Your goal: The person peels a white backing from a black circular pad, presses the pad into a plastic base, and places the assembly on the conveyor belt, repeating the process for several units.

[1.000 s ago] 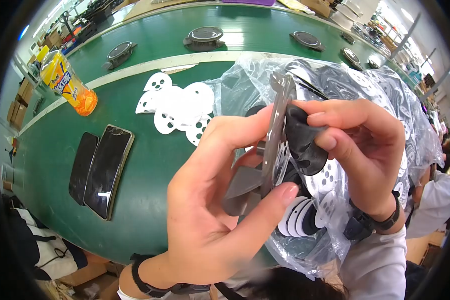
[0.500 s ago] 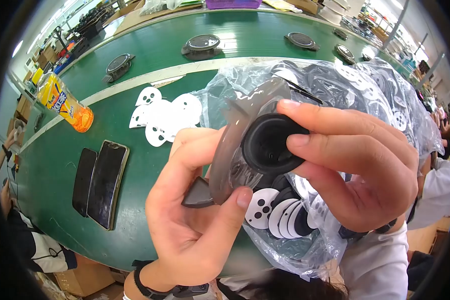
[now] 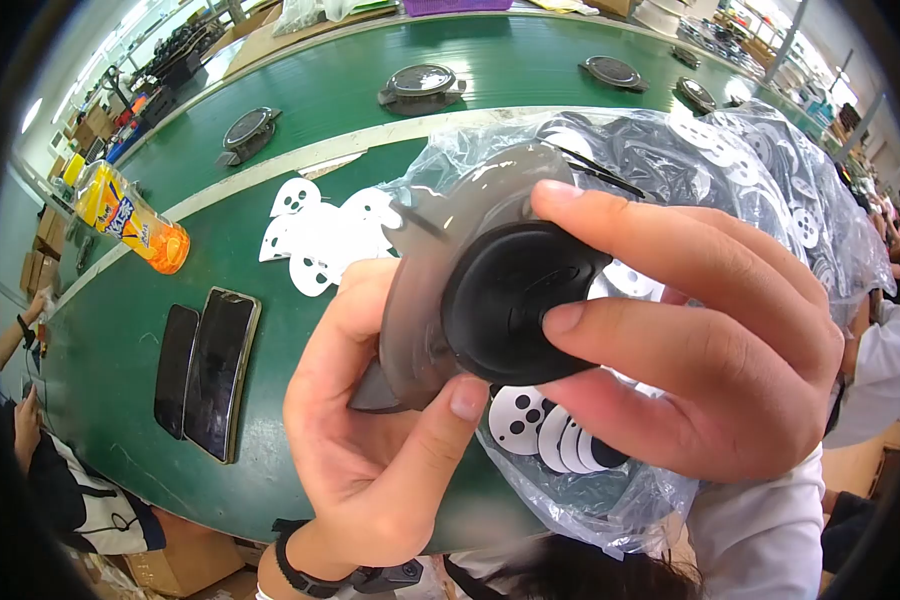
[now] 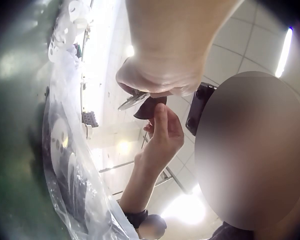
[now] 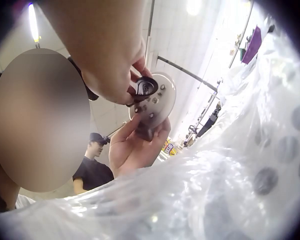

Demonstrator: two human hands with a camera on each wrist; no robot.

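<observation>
In the head view my left hand [image 3: 370, 440] grips a translucent grey round plastic part [image 3: 410, 300] with side tabs, thumb at its lower edge. My right hand [image 3: 710, 330] pinches a black rubber-like cup-shaped disc [image 3: 500, 300], its fingers on the rim and face. The disc overlaps the face of the grey part. From the right wrist view, small holes or studs dot the grey part [image 5: 162, 105], and the black disc [image 5: 146, 86] lies near its upper edge. The left wrist view shows the black disc [image 4: 152, 107] from the side, close beside the grey part.
A clear plastic bag [image 3: 610, 515] of white and black holed discs lies under and behind my hands. Loose white discs [image 3: 340, 235], two phones [image 3: 220, 370] and an orange drink bottle [image 3: 130, 215] are on the green table. Similar grey parts [image 3: 420, 85] sit on the belt beyond.
The grey part has turned from edge-on to show more of its face, moving left. The black disc, folded at first, has opened out and moved left over the grey part, still pinched by my right hand.
</observation>
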